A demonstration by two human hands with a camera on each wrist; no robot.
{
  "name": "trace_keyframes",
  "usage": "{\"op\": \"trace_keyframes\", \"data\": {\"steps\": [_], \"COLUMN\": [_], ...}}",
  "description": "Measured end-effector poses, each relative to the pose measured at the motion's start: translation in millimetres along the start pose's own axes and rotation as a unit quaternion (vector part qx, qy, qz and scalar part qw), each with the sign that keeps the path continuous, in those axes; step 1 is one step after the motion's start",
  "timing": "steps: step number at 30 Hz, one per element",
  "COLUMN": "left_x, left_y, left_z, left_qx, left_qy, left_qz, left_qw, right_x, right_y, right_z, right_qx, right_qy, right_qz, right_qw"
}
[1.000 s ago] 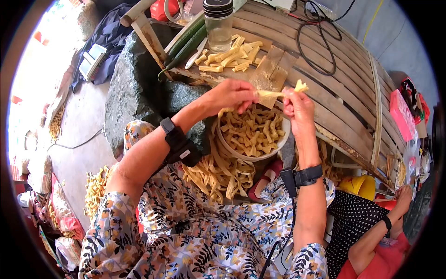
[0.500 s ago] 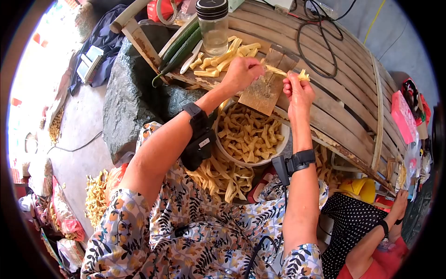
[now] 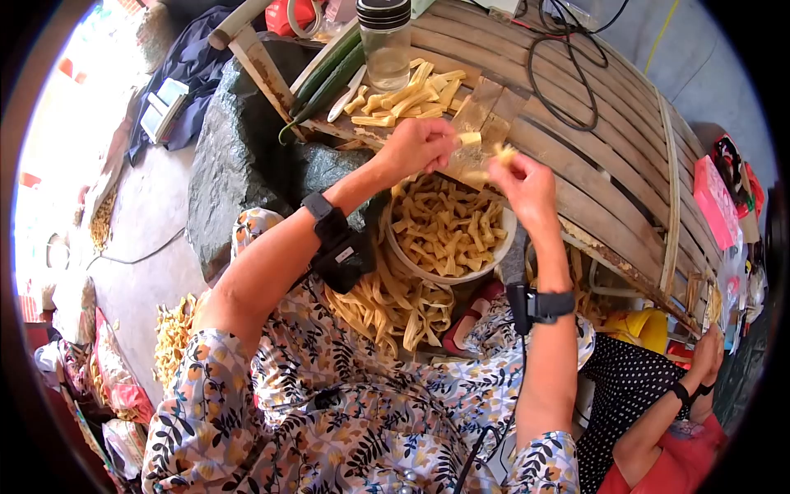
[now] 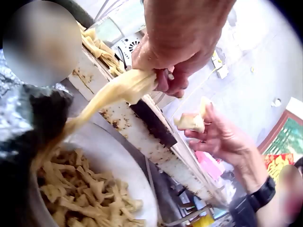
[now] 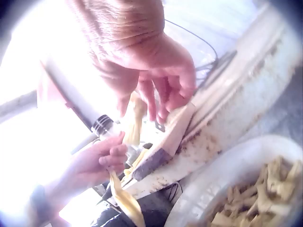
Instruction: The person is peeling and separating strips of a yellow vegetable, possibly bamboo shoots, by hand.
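Observation:
Above the slatted bench's front edge, my left hand point(image 3: 421, 148) pinches a pale yellow strip point(image 3: 469, 138). The left wrist view shows the strip point(image 4: 111, 94) trailing from under that hand point(image 4: 180, 47) past the bowl. My right hand point(image 3: 527, 188), to the right and apart from it, holds a short, bunched yellow piece point(image 3: 504, 154) at its fingertips; the same piece point(image 4: 191, 122) appears in the left wrist view. Below both hands is a round white bowl point(image 3: 447, 281) of short yellow pieces point(image 3: 444, 226). A wooden board point(image 3: 494, 103) lies behind the hands on the bench.
On the bench point(image 3: 609, 156) are a lidded jar point(image 3: 387, 58), green cucumbers point(image 3: 331, 82), a white-handled knife point(image 3: 347, 95), loose yellow pieces point(image 3: 420, 95) and a black cable point(image 3: 588, 99). Long strips point(image 3: 391, 305) lie below the bowl. Another person's arms point(image 3: 666, 403) are at lower right.
Earlier a yellow length spanned both hands; now each hand holds a separate piece, with a gap between them. The right hand has turned its fingers toward the left.

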State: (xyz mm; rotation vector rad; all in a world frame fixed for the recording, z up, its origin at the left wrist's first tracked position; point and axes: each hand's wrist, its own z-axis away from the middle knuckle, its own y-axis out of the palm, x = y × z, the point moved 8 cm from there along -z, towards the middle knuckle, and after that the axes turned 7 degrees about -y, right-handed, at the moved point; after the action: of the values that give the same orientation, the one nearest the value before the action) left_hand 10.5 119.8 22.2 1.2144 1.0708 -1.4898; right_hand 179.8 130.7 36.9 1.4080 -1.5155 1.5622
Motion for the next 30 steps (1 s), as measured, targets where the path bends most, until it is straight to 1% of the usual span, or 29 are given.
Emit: {"op": "trace_keyframes", "data": {"steps": [1,3,4,5,7,8,10,12,13,14,15,17,18,19,21,22,23,24,25,26,27,29,30], "left_x": [2.3,3.0,-0.3,-1.7,0.2,1.6,3.0,12.0,16.8,24.7,32.2,46.0,39.9,33.7,23.0,21.0,10.0,-0.4,-10.4,-12.2,-13.5,-14.8,-15.5], "left_y": [3.8,13.7,22.7,28.5,42.4,44.2,41.7,42.2,45.4,48.0,45.7,39.4,37.8,36.8,37.8,40.6,42.6,46.3,49.9,55.9,61.6,71.8,72.3], "left_z": [6.9,22.0,28.6,33.8,40.2,42.9,48.0,54.5,58.7,58.6,56.0,51.3,53.9,53.7,53.0,53.2,55.3,59.6,65.0,67.7,70.6,76.0,77.9], "left_qx": [0.002,0.009,0.030,0.024,0.065,0.091,0.138,0.214,0.251,0.262,0.244,0.206,0.155,0.134,0.096,0.079,0.052,0.025,-0.002,0.009,0.020,0.040,0.047], "left_qy": [-0.008,-0.023,-0.006,0.003,-0.007,-0.013,-0.023,-0.104,-0.146,-0.166,-0.171,-0.180,-0.172,-0.138,-0.068,-0.055,0.019,0.092,0.165,0.189,0.212,0.258,0.274], "left_qz": [-0.018,-0.054,-0.067,-0.072,-0.076,-0.045,0.018,0.104,0.147,0.191,0.186,0.174,0.145,0.092,-0.014,-0.036,-0.108,-0.180,-0.249,-0.293,-0.335,-0.417,-0.432], "left_qw": [1.000,0.998,0.997,0.997,0.995,0.995,0.990,0.966,0.946,0.931,0.936,0.946,0.962,0.977,0.993,0.995,0.993,0.979,0.954,0.937,0.918,0.870,0.858], "right_x": [10.3,22.1,27.1,23.2,16.5,14.9,18.0,22.6,26.2,30.2,34.2,31.9,30.0,28.8,25.6,20.4,15.8,10.1,2.9,-3.2,-14.2,-33.7,-37.8], "right_y": [6.1,-2.8,-5.6,2.5,21.4,24.7,14.1,7.0,8.6,10.4,11.2,11.0,12.4,8.6,-0.7,0.7,6.4,12.4,20.0,26.9,32.7,42.0,45.4], "right_z": [6.9,20.0,24.0,27.0,36.0,36.1,34.2,32.6,33.6,34.6,36.1,37.2,37.2,34.6,29.2,27.5,28.0,29.7,32.0,34.8,38.5,54.0,57.8], "right_qx": [0.055,0.023,0.007,0.032,0.079,0.083,0.071,0.076,0.082,0.088,0.093,0.109,0.120,0.102,0.062,0.043,0.054,0.064,0.075,0.052,0.096,0.181,0.184], "right_qy": [-0.062,-0.058,-0.055,-0.030,0.022,0.037,-0.009,-0.061,-0.086,-0.110,-0.134,-0.092,-0.072,-0.074,-0.076,-0.066,-0.059,-0.052,-0.045,-0.076,-0.005,0.136,0.161], "right_qz": [0.048,0.038,0.033,-0.030,-0.159,-0.189,-0.162,-0.130,-0.111,-0.092,-0.072,-0.110,-0.131,-0.106,-0.055,-0.046,-0.017,0.012,0.040,0.069,0.063,0.052,0.021], "right_qw": [0.995,0.997,0.998,0.999,0.984,0.978,0.984,0.987,0.987,0.986,0.984,0.984,0.982,0.986,0.994,0.996,0.997,0.997,0.995,0.993,0.993,0.973,0.969]}}
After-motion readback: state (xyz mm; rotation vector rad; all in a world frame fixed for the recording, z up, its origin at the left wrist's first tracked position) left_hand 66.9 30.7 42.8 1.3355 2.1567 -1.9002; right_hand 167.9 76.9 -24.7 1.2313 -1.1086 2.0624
